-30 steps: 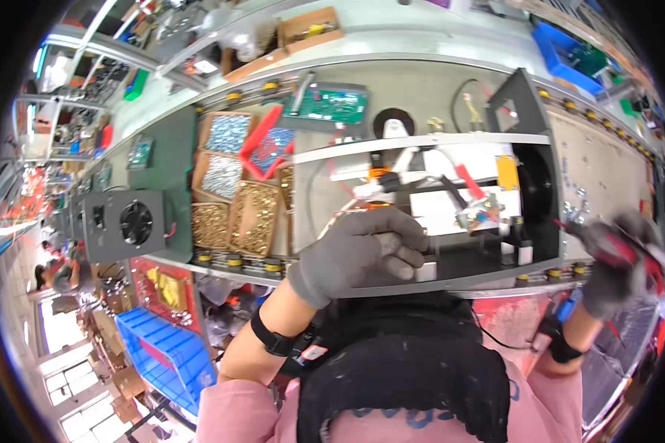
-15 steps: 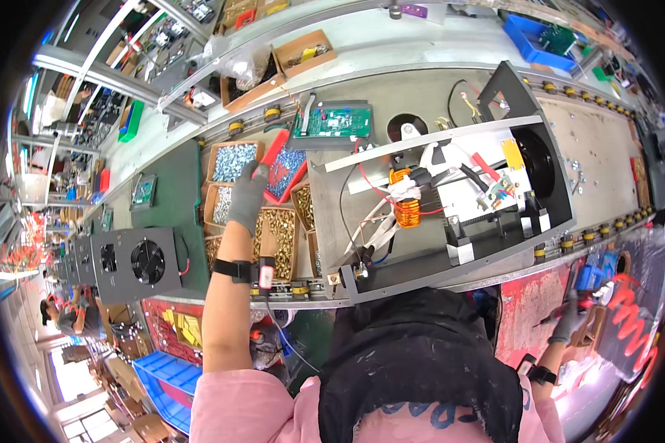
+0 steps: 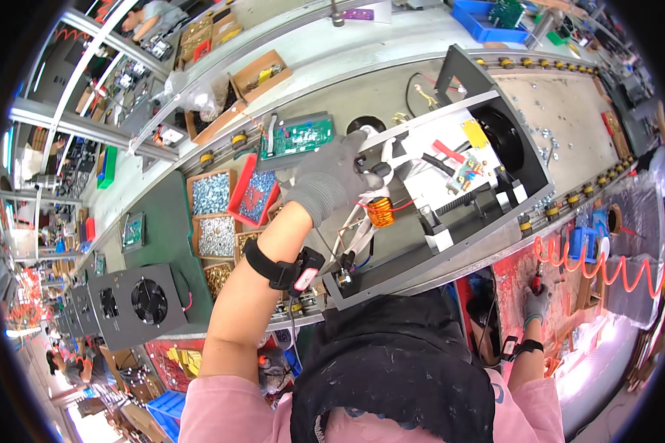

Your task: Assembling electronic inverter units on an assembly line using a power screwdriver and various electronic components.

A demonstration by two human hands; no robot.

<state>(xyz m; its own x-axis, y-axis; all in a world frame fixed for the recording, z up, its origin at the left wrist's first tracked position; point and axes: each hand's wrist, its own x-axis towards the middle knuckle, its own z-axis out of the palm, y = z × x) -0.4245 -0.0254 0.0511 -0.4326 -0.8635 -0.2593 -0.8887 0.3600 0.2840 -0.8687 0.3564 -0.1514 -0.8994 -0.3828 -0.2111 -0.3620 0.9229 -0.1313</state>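
Observation:
My left hand (image 3: 331,176), in a grey glove, reaches over the left side of an open black metal case (image 3: 428,260). Its fingers curl together beside a black part and white-sleeved cables; what they pinch is too small to make out. Just below the fingertips is an orange-copper wound coil (image 3: 380,212). Inside the case, a white sheet (image 3: 430,184) lies beneath red and black leads and a small circuit board (image 3: 471,171). Low on the right, my gloved right hand (image 3: 537,304) is closed around a red-and-black power screwdriver (image 3: 536,283), partly hidden by the hand.
Cardboard boxes of screws (image 3: 216,236) and a red tray of screws (image 3: 255,196) stand left of the case. Behind them lies a green circuit board (image 3: 299,138). A red coiled hose (image 3: 606,269) hangs at the right. Another fan-fitted case (image 3: 137,306) stands far left.
My left hand has moved right from the screw boxes to the parts in the case. My right hand has shifted left with the power screwdriver. The view has turned somewhat.

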